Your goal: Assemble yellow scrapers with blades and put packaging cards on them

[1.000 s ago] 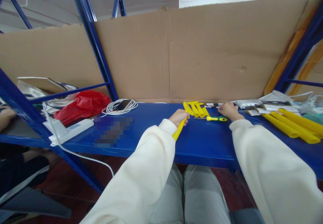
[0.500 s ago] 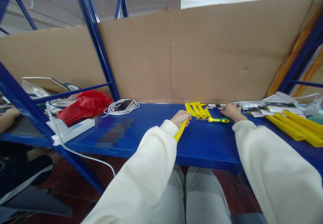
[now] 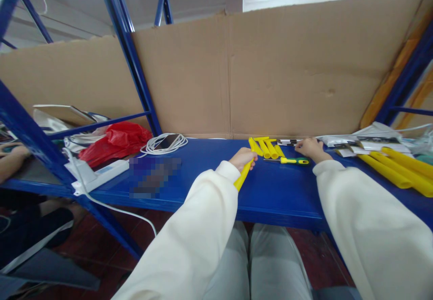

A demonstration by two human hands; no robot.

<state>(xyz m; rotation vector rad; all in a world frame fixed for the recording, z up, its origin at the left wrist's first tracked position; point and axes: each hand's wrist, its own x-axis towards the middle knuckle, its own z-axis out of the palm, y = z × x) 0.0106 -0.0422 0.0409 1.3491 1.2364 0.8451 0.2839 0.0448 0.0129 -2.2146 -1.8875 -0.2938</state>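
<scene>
My left hand (image 3: pixel 242 159) is closed around a yellow tube (image 3: pixel 242 180), which slants down toward the table's front edge. Several short yellow tubes (image 3: pixel 264 148) lie just past that hand, at the back of the blue table. Near them is a screwdriver (image 3: pixel 294 160) with a yellow and green handle, its shaft pointing left. My right hand (image 3: pixel 310 149) rests farther right with curled fingers, at the end of some small black-and-white pieces (image 3: pixel 284 142). What its fingertips pinch is too small to make out.
Larger yellow tubes (image 3: pixel 395 171) and plastic packets (image 3: pixel 375 140) lie at the right. Leftward are a coiled white cable (image 3: pixel 162 144) over a phone, a power strip (image 3: pixel 104 173) and a red bag (image 3: pixel 117 142). Cardboard (image 3: pixel 291 74) walls the back. Another person's hand (image 3: pixel 16 158) shows far left.
Both of my hands stay in almost the same place. The view has shifted very slightly, and the other person's hand at the far left has moved a little.
</scene>
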